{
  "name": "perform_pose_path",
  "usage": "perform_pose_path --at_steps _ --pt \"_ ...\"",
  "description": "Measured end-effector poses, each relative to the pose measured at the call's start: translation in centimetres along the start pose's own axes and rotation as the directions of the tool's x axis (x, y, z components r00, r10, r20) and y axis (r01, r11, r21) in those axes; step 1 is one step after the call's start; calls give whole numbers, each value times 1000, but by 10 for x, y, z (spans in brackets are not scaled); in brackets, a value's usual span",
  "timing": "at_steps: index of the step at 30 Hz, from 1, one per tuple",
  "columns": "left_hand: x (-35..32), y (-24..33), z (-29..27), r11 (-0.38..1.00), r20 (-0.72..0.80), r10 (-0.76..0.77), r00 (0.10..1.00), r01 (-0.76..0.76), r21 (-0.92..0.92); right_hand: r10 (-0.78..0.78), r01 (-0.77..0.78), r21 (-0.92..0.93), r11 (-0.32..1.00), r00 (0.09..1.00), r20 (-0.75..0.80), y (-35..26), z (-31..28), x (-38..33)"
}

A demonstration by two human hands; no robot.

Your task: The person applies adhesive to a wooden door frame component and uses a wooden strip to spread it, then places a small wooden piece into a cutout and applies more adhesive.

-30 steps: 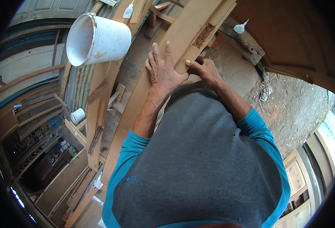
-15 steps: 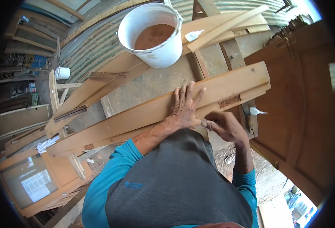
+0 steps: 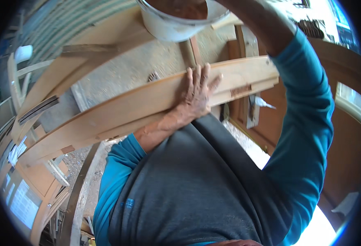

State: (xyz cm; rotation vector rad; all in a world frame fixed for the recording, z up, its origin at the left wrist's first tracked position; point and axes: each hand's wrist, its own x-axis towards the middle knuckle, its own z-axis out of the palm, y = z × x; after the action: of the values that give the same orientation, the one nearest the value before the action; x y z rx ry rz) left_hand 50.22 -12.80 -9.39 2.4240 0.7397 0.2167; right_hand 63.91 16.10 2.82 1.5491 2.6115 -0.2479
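Right hand being cut off by top edge, grip not being shown. White bucket being cropped at top. Plank partly being hidden under left hand.

Beside the brown wooden door lies a small white glue bottle, with stacked pale door frames and corrugated sheeting well apart from it.

Dusty concrete floor, brown wooden door at right, stacked wooden frames at left, bright daylight.
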Motion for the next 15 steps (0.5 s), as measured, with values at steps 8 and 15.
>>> perform_pose_path --at_steps 8,15 --pt "0 -2 9 997 -23 -13 1000 15 69 26 -11 290 957 998 -49 -5 -19 17" --pt "1 1 -6 995 29 -10 1000 7 97 22 155 623 767 963 -268 -8 -84 -57"
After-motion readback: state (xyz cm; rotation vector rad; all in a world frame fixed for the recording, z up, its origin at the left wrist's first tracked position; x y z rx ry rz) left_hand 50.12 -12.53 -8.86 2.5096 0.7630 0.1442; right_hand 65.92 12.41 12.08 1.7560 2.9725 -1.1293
